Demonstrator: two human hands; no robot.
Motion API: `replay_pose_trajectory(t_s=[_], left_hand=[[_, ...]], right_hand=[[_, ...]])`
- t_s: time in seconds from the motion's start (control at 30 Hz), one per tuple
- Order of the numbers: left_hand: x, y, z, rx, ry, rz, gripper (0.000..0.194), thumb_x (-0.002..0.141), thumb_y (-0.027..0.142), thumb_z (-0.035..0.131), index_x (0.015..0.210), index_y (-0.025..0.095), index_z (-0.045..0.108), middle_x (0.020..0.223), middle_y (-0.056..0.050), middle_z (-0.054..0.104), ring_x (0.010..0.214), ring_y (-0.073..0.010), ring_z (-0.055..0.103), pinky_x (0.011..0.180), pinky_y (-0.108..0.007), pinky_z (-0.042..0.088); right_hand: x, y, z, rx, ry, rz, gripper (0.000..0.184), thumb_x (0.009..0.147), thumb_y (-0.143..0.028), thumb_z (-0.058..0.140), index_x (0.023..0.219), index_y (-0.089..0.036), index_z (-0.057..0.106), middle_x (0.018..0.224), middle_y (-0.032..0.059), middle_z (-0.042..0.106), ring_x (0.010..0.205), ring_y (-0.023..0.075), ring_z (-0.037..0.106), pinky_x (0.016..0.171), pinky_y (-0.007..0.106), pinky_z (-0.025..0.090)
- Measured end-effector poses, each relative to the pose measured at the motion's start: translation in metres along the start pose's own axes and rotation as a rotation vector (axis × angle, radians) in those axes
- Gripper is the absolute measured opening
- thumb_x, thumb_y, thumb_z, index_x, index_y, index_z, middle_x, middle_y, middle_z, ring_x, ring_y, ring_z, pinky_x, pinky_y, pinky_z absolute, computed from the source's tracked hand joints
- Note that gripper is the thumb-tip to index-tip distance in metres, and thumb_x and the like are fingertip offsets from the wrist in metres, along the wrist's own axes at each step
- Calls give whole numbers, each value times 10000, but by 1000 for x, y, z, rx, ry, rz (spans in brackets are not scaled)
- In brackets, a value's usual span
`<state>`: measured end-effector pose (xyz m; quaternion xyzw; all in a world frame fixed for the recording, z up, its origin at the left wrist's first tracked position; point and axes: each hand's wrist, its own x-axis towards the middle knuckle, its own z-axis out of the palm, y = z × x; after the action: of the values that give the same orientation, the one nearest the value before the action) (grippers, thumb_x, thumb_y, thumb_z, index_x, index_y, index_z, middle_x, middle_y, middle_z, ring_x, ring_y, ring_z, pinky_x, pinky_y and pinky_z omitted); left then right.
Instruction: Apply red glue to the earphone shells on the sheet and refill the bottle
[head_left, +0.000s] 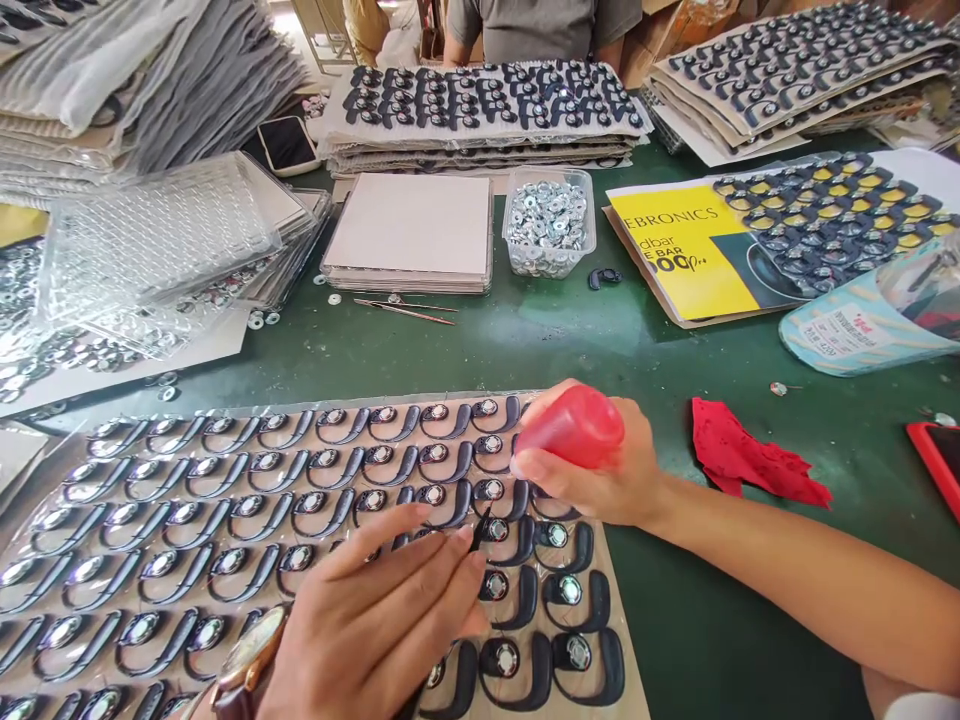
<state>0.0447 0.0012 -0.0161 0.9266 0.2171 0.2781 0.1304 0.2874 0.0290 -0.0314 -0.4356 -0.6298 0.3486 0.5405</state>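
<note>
Across a green tabletop [637,350], scuffed and speckled with pale marks, I work at close quarters in a crowded room; a person in a gray shirt [544,30] is at the far side, behind stacked trays of small parts [487,135]. Before me lies a wide board [634,690] under clear, glossy film, lined with rows of curved black ear hooks [600,655], each bearing a round, silvery disc.

My right hand [626,480] is clamped around a red squeeze bottle [577,425], above the board's far right corner. The bottle's long axis slants, its broad, rounded base up and to the right, its other end toward the lower left, hidden by my fingers. My left hand [382,590], with a gold-rimmed watch [255,640] at its wrist, is closed on a slim black tool [480,527] over the rows, its sharp tip pointing away from me and slightly right. The hands are near each other but apart.

Beyond the board sit metal tweezers [409,312], smooth and thin, a clear plastic tub [517,255] heaped with shiny ringed discs, and a flat stack of white-topped cases [412,225]. A frayed red cloth [750,455] lies crumpled at right, near a yellow printed card [679,285].
</note>
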Motion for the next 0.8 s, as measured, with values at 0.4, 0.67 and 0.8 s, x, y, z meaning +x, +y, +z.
replay_pose_trajectory(t_s=[0.4, 0.67, 0.8], left_hand=[[1, 1, 16, 219, 66, 187, 138, 900, 89, 582, 955, 96, 708, 955, -81, 774, 1033, -212, 709, 1155, -431, 417], [0, 3, 19, 198, 80, 154, 125, 883, 91, 606, 959, 112, 703, 974, -81, 772, 1046, -221, 707, 1159, -428, 417], [1, 4, 19, 181, 105, 133, 129, 886, 97, 589, 954, 120, 697, 966, -83, 772, 1038, -222, 709, 1145, -422, 433]], right_hand=[[-3, 18, 15, -29, -22, -190, 201, 812, -325, 760, 709, -193, 649, 660, -6, 660, 582, 112, 631, 552, 194, 528], [-6, 22, 15, -91, -2, -232, 167, 807, -284, 768, 731, -188, 655, 692, 3, 680, 606, 123, 640, 568, 214, 528], [-6, 21, 13, -138, -7, -170, 201, 833, -282, 741, 681, -187, 651, 687, 13, 690, 646, 140, 659, 605, 229, 537]])
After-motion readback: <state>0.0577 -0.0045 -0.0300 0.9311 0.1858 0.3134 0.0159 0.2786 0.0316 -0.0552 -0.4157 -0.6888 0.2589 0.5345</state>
